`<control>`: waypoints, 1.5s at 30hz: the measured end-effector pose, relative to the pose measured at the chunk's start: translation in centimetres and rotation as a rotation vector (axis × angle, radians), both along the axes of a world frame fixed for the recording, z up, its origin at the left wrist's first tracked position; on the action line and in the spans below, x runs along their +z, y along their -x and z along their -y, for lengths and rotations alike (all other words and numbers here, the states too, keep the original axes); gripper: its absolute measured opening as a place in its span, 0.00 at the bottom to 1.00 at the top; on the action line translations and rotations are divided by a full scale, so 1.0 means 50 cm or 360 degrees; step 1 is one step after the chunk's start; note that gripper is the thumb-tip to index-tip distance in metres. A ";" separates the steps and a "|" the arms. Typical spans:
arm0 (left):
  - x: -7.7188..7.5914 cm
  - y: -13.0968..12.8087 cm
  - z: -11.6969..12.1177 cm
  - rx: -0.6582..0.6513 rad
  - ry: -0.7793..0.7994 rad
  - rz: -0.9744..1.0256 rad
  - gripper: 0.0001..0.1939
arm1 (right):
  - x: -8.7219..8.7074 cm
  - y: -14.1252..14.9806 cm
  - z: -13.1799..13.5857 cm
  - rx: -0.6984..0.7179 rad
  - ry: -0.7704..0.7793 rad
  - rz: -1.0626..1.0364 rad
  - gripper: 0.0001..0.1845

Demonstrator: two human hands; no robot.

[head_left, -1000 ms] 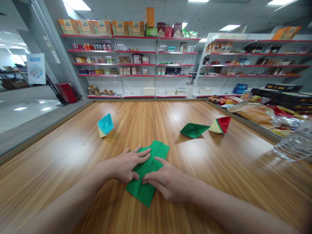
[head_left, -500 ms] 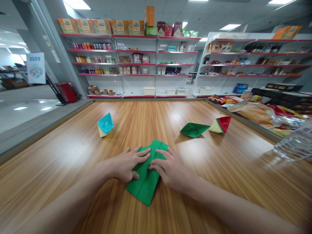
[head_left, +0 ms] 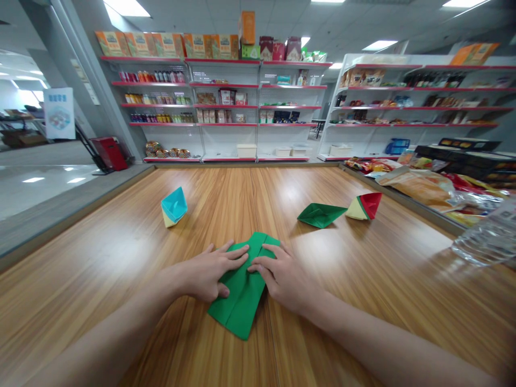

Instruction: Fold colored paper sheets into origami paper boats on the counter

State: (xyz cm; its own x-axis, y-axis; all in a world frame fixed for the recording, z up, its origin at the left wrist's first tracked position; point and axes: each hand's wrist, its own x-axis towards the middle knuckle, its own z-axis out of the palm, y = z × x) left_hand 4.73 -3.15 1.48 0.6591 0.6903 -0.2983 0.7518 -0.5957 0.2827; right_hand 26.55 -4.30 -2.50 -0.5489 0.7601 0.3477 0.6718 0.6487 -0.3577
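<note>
A green sheet of folded paper (head_left: 237,309) lies slanted on the wooden table, with a lengthwise crease or seam down its middle. My left hand (head_left: 212,273) rests flat on its left side, fingers spread and thumb apart. On the right side, my right hand (head_left: 284,277) has its thumb and fingertips drawn together at the paper near the middle seam. The paper's lower right edge looks slightly raised. Farther off stand a blue paper boat (head_left: 174,207) at left, a dark green paper boat (head_left: 321,215) at right, and a red and yellow folded paper piece (head_left: 365,207) beside it.
The wooden table (head_left: 121,279) has a raised dark rim. A clear plastic container (head_left: 486,236) and packaged snacks (head_left: 423,188) sit along the right side. Beyond the table rise stocked shelves (head_left: 229,126). A red box (head_left: 110,153) stands on the floor at left.
My right hand has slid up along the paper, away from me, its fingertips staying near the middle seam. My left hand and the folded boats have kept their places.
</note>
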 end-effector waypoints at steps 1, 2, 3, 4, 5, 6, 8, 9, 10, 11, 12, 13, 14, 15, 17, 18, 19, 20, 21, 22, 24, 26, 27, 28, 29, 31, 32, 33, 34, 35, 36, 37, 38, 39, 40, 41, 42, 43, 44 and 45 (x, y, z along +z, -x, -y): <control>-0.001 0.000 -0.001 -0.0004 -0.0006 0.0007 0.43 | -0.002 0.000 0.000 -0.0006 0.0005 -0.0016 0.16; -0.003 0.001 -0.001 -0.0010 -0.0012 0.0013 0.44 | -0.003 0.000 -0.002 -0.0005 0.0011 -0.0027 0.16; -0.004 0.002 -0.002 -0.0015 -0.0019 0.0016 0.44 | -0.005 -0.002 -0.005 -0.0010 0.0013 -0.0038 0.16; -0.006 0.003 -0.002 -0.0021 -0.0023 0.0017 0.45 | -0.007 -0.004 -0.011 -0.0025 0.0009 -0.0048 0.16; -0.007 0.004 -0.002 -0.0025 -0.0029 0.0019 0.46 | -0.009 -0.007 -0.018 -0.0049 0.0001 -0.0053 0.16; -0.008 0.005 -0.002 -0.0030 -0.0035 0.0021 0.47 | -0.011 -0.011 -0.027 -0.0084 -0.0011 -0.0052 0.16; -0.010 0.007 -0.002 -0.0044 -0.0045 0.0031 0.48 | -0.014 -0.021 -0.045 -0.0174 -0.0029 -0.0025 0.16; -0.011 0.008 -0.002 -0.0051 -0.0049 0.0035 0.48 | -0.015 -0.025 -0.053 -0.0212 -0.0030 -0.0003 0.16; -0.011 0.009 -0.003 -0.0057 -0.0052 0.0038 0.48 | -0.015 -0.029 -0.058 -0.0234 -0.0031 0.0016 0.16; -0.011 0.009 -0.003 -0.0061 -0.0055 0.0040 0.48 | -0.014 -0.031 -0.060 -0.0236 -0.0037 0.0026 0.17; -0.011 0.009 -0.004 -0.0065 -0.0054 0.0039 0.48 | -0.012 -0.033 -0.058 -0.0212 -0.0048 0.0026 0.17; -0.010 0.009 -0.005 -0.0066 -0.0052 0.0039 0.48 | -0.008 -0.033 -0.054 -0.0148 -0.0062 0.0016 0.16; -0.010 0.009 -0.005 -0.0067 -0.0044 0.0038 0.48 | -0.004 -0.032 -0.048 -0.0039 -0.0076 0.0001 0.16; -0.009 0.008 -0.006 -0.0068 -0.0033 0.0037 0.48 | 0.000 -0.030 -0.041 0.0100 -0.0084 -0.0018 0.15; -0.005 0.007 -0.007 -0.0071 -0.0008 0.0033 0.48 | 0.007 -0.026 -0.029 0.0367 -0.0069 -0.0069 0.14; -0.003 0.007 -0.007 -0.0072 0.0005 0.0028 0.48 | 0.009 -0.024 -0.026 0.0448 -0.0045 -0.0098 0.13; -0.001 0.006 -0.007 -0.0071 0.0017 0.0022 0.47 | 0.010 -0.022 -0.024 0.0475 -0.0009 -0.0126 0.13; 0.001 0.006 -0.006 -0.0072 0.0029 0.0015 0.47 | 0.009 -0.021 -0.025 0.0453 0.0031 -0.0149 0.13; 0.003 0.007 -0.006 -0.0072 0.0039 0.0008 0.48 | 0.007 -0.021 -0.029 0.0394 0.0067 -0.0168 0.14; 0.005 0.007 -0.006 -0.0075 0.0052 0.0003 0.48 | 0.004 -0.021 -0.033 0.0320 0.0097 -0.0181 0.14; 0.007 0.009 -0.005 -0.0086 0.0071 -0.0004 0.49 | -0.004 -0.024 -0.046 0.0170 0.0128 -0.0193 0.15; 0.006 0.011 -0.005 -0.0101 0.0082 -0.0001 0.49 | -0.010 -0.029 -0.059 0.0038 0.0131 -0.0192 0.15; 0.006 0.012 -0.006 -0.0105 0.0083 0.0002 0.49 | -0.012 -0.031 -0.065 -0.0026 0.0130 -0.0184 0.16; 0.005 0.012 -0.006 -0.0109 0.0085 0.0005 0.49 | -0.014 -0.033 -0.070 -0.0091 0.0126 -0.0170 0.16; 0.005 0.012 -0.006 -0.0110 0.0086 0.0005 0.49 | -0.016 -0.034 -0.074 -0.0159 0.0120 -0.0154 0.16; 0.006 0.012 -0.006 -0.0110 0.0088 -0.0003 0.49 | -0.021 -0.038 -0.082 -0.0275 0.0107 -0.0112 0.16; 0.008 0.012 -0.006 -0.0109 0.0089 -0.0007 0.49 | -0.025 -0.040 -0.085 -0.0319 0.0095 -0.0091 0.17; 0.009 0.012 -0.006 -0.0111 0.0088 -0.0007 0.49 | -0.029 -0.042 -0.088 -0.0355 0.0078 -0.0071 0.17; 0.009 0.013 -0.006 -0.0115 0.0084 0.0000 0.49 | -0.033 -0.044 -0.091 -0.0384 0.0057 -0.0054 0.17; 0.008 0.014 -0.006 -0.0124 0.0082 0.0012 0.48 | -0.038 -0.046 -0.095 -0.0406 0.0035 -0.0040 0.17; 0.005 0.016 -0.007 -0.0137 0.0078 0.0031 0.48 | -0.043 -0.049 -0.098 -0.0421 0.0015 -0.0030 0.18; 0.000 0.018 -0.009 -0.0148 0.0066 0.0055 0.47 | -0.049 -0.052 -0.101 -0.0430 0.0001 -0.0023 0.19; -0.007 0.020 -0.011 -0.0149 0.0038 0.0086 0.45 | -0.053 -0.055 -0.104 -0.0437 -0.0006 -0.0022 0.20; -0.017 0.022 -0.014 -0.0132 -0.0011 0.0122 0.43 | -0.057 -0.058 -0.107 -0.0440 -0.0006 -0.0024 0.21; -0.028 0.024 -0.018 -0.0089 -0.0089 0.0165 0.40 | -0.060 -0.060 -0.108 -0.0445 -0.0007 -0.0031 0.22; -0.039 0.025 -0.022 -0.0021 -0.0191 0.0215 0.38 | -0.061 -0.061 -0.108 -0.0450 -0.0009 -0.0045 0.23; -0.051 0.025 -0.026 0.0057 -0.0295 0.0258 0.36 | -0.061 -0.062 -0.107 -0.0447 -0.0011 -0.0062 0.23; -0.061 0.024 -0.029 0.0123 -0.0377 0.0287 0.35 | -0.060 -0.061 -0.104 -0.0429 -0.0012 -0.0080 0.23; -0.069 0.024 -0.032 0.0166 -0.0432 0.0305 0.34 | -0.056 -0.060 -0.100 -0.0386 -0.0008 -0.0099 0.23; -0.076 0.023 -0.034 0.0193 -0.0467 0.0316 0.34 | -0.052 -0.057 -0.096 -0.0325 0.0000 -0.0118 0.22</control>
State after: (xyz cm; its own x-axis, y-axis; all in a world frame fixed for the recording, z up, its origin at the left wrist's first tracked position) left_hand 3.57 -1.45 -2.29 0.5925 0.8040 0.0492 0.7695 -0.5831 0.2606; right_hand 29.39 0.48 -5.10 -0.3561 0.8531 0.3814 0.7612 0.5016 -0.4112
